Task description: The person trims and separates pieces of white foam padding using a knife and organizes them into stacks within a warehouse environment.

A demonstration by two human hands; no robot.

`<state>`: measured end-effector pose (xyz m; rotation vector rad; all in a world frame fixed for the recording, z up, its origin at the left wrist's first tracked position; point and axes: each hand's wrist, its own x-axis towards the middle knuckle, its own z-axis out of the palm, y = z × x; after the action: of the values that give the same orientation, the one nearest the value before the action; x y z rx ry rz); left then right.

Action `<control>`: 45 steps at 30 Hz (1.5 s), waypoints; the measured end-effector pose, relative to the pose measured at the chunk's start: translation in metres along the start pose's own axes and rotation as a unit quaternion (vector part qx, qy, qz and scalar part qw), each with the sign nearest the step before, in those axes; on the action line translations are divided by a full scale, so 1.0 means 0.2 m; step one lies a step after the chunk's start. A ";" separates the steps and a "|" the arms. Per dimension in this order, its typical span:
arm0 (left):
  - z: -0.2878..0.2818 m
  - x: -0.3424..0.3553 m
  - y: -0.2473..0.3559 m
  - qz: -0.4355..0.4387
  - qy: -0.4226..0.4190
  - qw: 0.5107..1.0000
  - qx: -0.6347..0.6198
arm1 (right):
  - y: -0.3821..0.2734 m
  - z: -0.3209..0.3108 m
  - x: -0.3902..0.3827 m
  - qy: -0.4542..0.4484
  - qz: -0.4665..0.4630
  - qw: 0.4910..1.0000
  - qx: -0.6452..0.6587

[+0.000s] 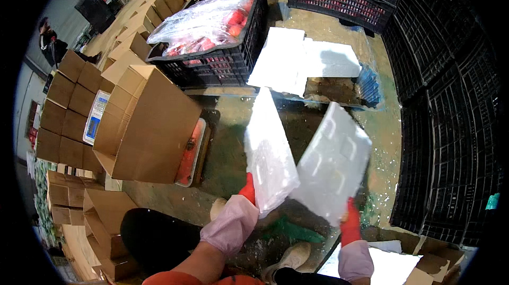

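My left hand [248,188], in a red glove, grips the lower edge of a white foam board [269,158] tilted upright in front of me. Part of that hand is hidden behind the board. In my right hand [350,224], also red-gloved, is a second foam board [335,160] with shallow moulded shapes on its face. The two boards lean apart at the top and come close together, perhaps touching, near their lower middle. Pale pink sleeve covers [233,225] sit on both my forearms.
Foam slabs [278,59] lie ahead by a blue crate [367,88]. A black crate [212,67] holds red fruit under plastic. Left, an open cardboard box [154,126] stands on a red scale [192,152]. Black crates [450,104] are stacked right. A person [51,44] stands far left.
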<state>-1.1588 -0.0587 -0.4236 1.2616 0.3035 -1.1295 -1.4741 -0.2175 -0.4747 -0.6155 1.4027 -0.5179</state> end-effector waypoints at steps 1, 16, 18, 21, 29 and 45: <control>-0.01 -0.01 0.00 0.004 0.013 1.000 -0.023 | -0.07 -0.09 0.05 0.054 -0.042 0.997 -0.043; 0.02 -0.01 -0.72 -0.219 -0.023 0.975 -0.040 | -0.39 0.20 -0.14 0.050 -0.210 0.972 -0.087; 0.09 -0.08 -0.73 -0.238 -0.026 0.970 0.045 | -0.40 0.29 -0.20 0.028 -0.157 0.978 -0.136; 0.13 -0.18 -0.52 0.102 -0.204 0.778 0.585 | -0.37 0.31 -0.18 0.016 -0.119 0.976 -0.181; -0.01 0.08 -0.03 0.133 -0.108 0.429 0.887 | -0.31 0.75 -0.23 -0.160 0.019 0.913 -0.375; 0.04 0.11 -0.13 0.088 -0.086 0.501 0.857 | 0.07 1.26 0.17 0.011 -0.266 0.695 -0.668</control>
<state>-1.1720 -0.0738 -0.4527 2.6973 -1.5520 -1.1841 -1.2197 -0.2073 -0.4936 -2.2494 1.4463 0.1971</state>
